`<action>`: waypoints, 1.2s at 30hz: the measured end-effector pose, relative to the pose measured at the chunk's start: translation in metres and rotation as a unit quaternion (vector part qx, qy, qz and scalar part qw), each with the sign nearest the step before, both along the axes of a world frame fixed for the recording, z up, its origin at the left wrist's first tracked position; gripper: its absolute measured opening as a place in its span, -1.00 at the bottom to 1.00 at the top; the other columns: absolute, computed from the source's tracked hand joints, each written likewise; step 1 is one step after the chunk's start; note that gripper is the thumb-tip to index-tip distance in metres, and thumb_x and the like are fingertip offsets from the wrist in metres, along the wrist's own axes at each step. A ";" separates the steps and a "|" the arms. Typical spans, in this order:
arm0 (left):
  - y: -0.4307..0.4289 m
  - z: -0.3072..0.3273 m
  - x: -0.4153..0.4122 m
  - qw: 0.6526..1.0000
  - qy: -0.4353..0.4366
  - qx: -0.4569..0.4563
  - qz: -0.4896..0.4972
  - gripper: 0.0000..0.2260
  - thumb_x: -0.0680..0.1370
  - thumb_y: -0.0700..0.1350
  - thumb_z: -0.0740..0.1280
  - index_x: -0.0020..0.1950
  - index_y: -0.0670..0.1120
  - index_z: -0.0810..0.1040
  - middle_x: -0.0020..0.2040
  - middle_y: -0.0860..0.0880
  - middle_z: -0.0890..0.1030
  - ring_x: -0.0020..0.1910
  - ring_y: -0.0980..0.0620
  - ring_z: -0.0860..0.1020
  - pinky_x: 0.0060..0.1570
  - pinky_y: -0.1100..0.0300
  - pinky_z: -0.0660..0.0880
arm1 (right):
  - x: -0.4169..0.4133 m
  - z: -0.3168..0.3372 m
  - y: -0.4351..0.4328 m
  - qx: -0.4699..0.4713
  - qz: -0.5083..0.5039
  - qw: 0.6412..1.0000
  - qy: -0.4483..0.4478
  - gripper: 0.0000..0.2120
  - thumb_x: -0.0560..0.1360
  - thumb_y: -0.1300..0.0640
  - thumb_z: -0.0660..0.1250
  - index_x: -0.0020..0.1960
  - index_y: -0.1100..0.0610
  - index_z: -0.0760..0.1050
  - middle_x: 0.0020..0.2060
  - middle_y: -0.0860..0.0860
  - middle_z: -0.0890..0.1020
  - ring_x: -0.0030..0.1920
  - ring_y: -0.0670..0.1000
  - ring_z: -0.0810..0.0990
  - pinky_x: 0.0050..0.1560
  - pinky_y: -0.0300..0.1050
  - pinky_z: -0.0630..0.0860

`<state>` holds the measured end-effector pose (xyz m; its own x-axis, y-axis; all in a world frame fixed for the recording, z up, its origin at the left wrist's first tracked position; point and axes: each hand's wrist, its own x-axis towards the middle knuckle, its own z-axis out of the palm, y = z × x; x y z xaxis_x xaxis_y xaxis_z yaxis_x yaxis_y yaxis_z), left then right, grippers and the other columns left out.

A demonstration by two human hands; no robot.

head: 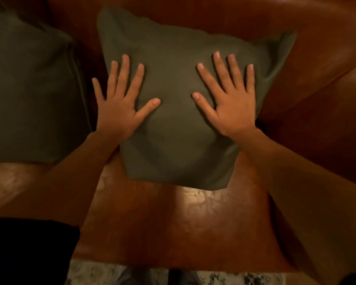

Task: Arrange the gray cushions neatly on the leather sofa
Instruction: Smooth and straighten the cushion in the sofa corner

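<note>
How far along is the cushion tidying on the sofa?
Seemingly done: the left cushion leans against the sofa back. In hand: left hand and right hand press flat on the middle cushion. Left: letting go; further cushions are out of view.

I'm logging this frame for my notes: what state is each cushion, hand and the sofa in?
Centre cushion: leaning on the sofa back, pressed by both hands.
Left cushion: propped upright, untouched.
Left hand: open, flat on the centre cushion.
Right hand: open, flat on it.
Leather sofa: front of seat bare.
</note>
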<state>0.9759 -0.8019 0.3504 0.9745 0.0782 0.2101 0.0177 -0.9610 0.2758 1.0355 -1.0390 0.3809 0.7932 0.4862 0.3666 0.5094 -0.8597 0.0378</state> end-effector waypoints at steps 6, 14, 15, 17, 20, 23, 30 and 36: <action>-0.015 -0.014 -0.050 0.982 0.037 -0.149 0.109 -0.34 0.56 0.22 0.02 0.54 -0.09 -0.09 0.55 -0.14 -0.09 0.52 -0.10 -0.05 0.40 -0.25 -0.01 | -0.021 0.007 0.018 -0.021 -0.038 0.999 -0.019 -0.49 0.61 -0.22 -0.04 0.49 -0.06 0.19 0.48 0.10 0.23 0.49 0.21 0.15 0.41 0.32 -0.04; -0.008 -0.062 -0.103 0.957 0.081 -0.274 0.050 -0.34 0.58 0.06 0.20 0.52 -0.11 -0.08 0.54 -0.17 -0.09 0.51 -0.14 0.01 0.44 -0.11 0.10 | -0.076 -0.014 0.092 -0.102 0.249 0.962 -0.038 -0.56 0.55 -0.06 0.21 0.38 0.09 0.43 0.38 0.16 0.40 0.40 0.17 0.35 0.37 0.31 0.15; -0.008 -0.070 -0.106 0.948 0.083 -0.303 0.056 -0.36 0.58 0.05 0.20 0.52 -0.08 -0.09 0.55 -0.16 -0.09 0.51 -0.10 0.00 0.45 -0.01 0.07 | -0.078 -0.018 0.099 -0.124 0.275 0.953 -0.036 -0.57 0.55 -0.05 0.22 0.37 0.09 0.44 0.37 0.16 0.42 0.39 0.16 0.37 0.37 0.29 0.17; -0.005 -0.087 -0.112 0.926 0.099 -0.357 0.074 -0.34 0.57 0.08 0.19 0.52 0.00 -0.12 0.55 -0.11 -0.05 0.51 -0.02 -0.02 0.41 0.15 0.04 | -0.078 -0.024 0.107 -0.158 0.303 0.939 -0.040 -0.59 0.54 -0.03 0.25 0.33 0.11 0.48 0.34 0.15 0.46 0.38 0.16 0.39 0.36 0.29 0.17; -0.001 -0.110 -0.119 0.884 0.144 -0.428 0.121 -0.33 0.55 0.18 0.17 0.53 0.08 -0.12 0.55 -0.03 0.02 0.50 0.03 0.04 0.33 0.26 0.05 | -0.074 -0.029 0.109 -0.210 0.299 0.929 -0.062 -0.59 0.53 -0.03 0.25 0.30 0.15 0.50 0.36 0.15 0.44 0.39 0.17 0.36 0.37 0.29 0.13; -0.002 -0.129 -0.122 0.828 0.182 -0.502 0.171 -0.42 0.58 0.20 0.08 0.53 0.07 -0.03 0.55 0.03 0.04 0.50 0.04 0.06 0.34 0.28 -0.04 | -0.074 -0.031 0.114 -0.276 0.301 0.910 -0.068 -0.54 0.55 -0.04 0.21 0.36 0.20 0.43 0.40 0.15 0.38 0.43 0.16 0.31 0.40 0.26 0.08; -0.002 -0.156 -0.112 0.500 0.175 -0.769 0.359 -0.71 0.64 -0.11 0.08 0.31 -0.13 0.43 0.17 -0.11 0.53 0.01 0.02 0.53 -0.06 0.16 0.49 | -0.074 -0.035 0.158 -0.451 0.352 0.820 -0.011 -0.48 0.58 -0.04 0.11 0.42 0.26 0.33 0.41 0.19 0.37 0.47 0.16 0.23 0.46 0.19 -0.03; 0.011 -0.171 -0.105 0.606 0.133 -0.729 0.289 -0.76 0.53 -0.33 0.27 0.18 -0.25 0.55 -0.07 -0.18 0.62 -0.17 0.00 0.56 -0.09 0.20 0.54 | -0.070 -0.054 0.180 -0.526 0.361 0.770 -0.002 -0.39 0.61 -0.15 -0.19 0.54 0.16 -0.10 0.53 0.15 0.07 0.53 0.12 -0.09 0.43 0.22 -0.31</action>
